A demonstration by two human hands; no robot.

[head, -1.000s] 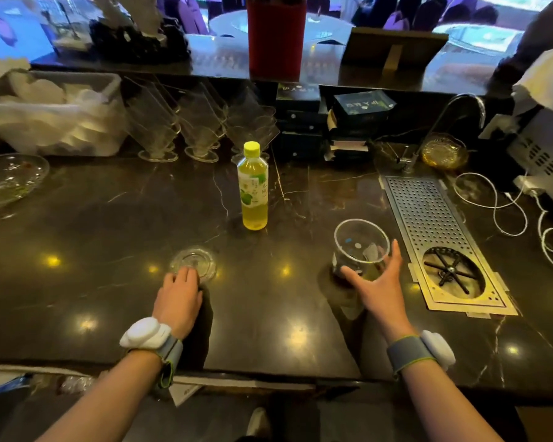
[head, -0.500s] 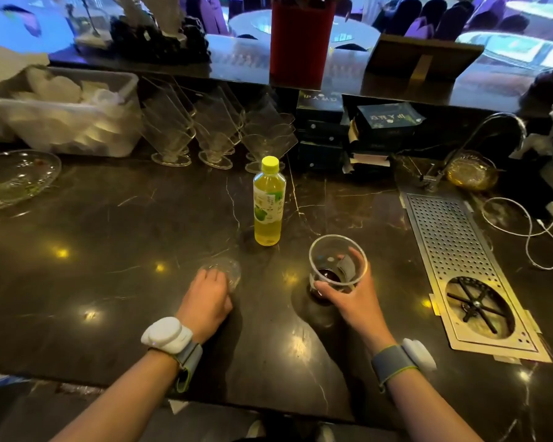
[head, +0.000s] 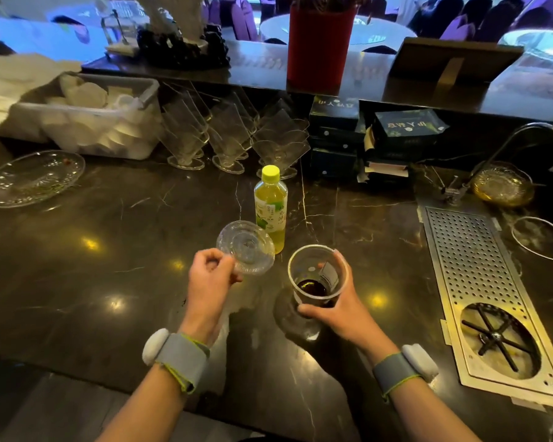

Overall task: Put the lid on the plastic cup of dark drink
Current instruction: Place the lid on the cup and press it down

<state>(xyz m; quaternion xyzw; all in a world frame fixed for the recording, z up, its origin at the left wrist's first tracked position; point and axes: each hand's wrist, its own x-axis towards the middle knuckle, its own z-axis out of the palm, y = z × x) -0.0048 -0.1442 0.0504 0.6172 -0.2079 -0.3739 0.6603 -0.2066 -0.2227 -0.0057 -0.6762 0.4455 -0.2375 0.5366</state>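
A clear plastic cup (head: 316,269) with a little dark drink at its bottom stands upright on the dark marble counter (head: 109,250). My right hand (head: 336,309) is wrapped around its lower part. A clear round lid (head: 246,247) is raised off the counter and tilted, just left of the cup's rim. My left hand (head: 209,279) pinches the lid by its near edge. Lid and cup are apart.
A bottle of green tea (head: 271,207) with a yellow cap stands right behind the lid. A perforated metal drain tray (head: 479,275) lies to the right, with white cables beyond. Stacked clear glasses (head: 233,135), a white bin and a glass platter (head: 29,178) sit further back.
My left hand picked the lid up off the counter and brought it toward the cup. My right hand slid the cup left and closer, and now grips it lower.
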